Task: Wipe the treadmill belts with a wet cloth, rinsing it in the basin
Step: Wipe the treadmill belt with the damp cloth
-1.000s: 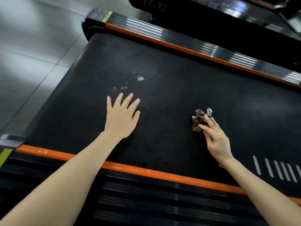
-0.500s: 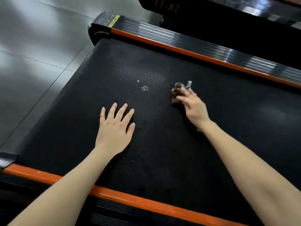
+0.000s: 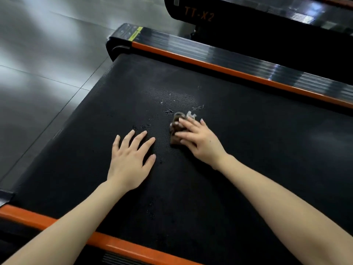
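R hand (image 3: 200, 143) lies on top of a small bunched brown cloth (image 3: 176, 131), mid treadmill belt (image 3: 257, 153). Fingers near straight, slightly spread, pressing the wad down onto the belt. Tips reach the cloth's left edge; a pale corner pokes out on the far side of the fingers. Thumb hidden, so can't tell if it hooks under.

L hand (image 3: 129, 161) is flat on the belt just left of the cloth, not touching it. Palm down, fingers apart. Reads as a prop for body weight.

Damp patch (image 3: 172, 95) w/ white specks sits just beyond the cloth, toward the far orange side rail (image 3: 229, 70). Darker wet dots lie between the two hands & nearer the person. Second treadmill (image 3: 198, 14), marked TT-X2, stands behind the rail; grey tiled floor (image 3: 47, 54) at left. Basin not in view.

Step, as judged: scrubbing the spotted area at belt centre.

To do it well:
- Cloth is wadded small, so contact is narrow. Opening it out under the palm would cover more per pass.
- Belt is textured & specks prob. sit in the weave. Firm pressure w/ short overlapping strokes over the patch first, then long passes rail to rail.
- Belt may creep along its run under a hard push. The L-hand brace should steady it, so leave it planted.
- Rinse once the cloth smears rather than lifts.
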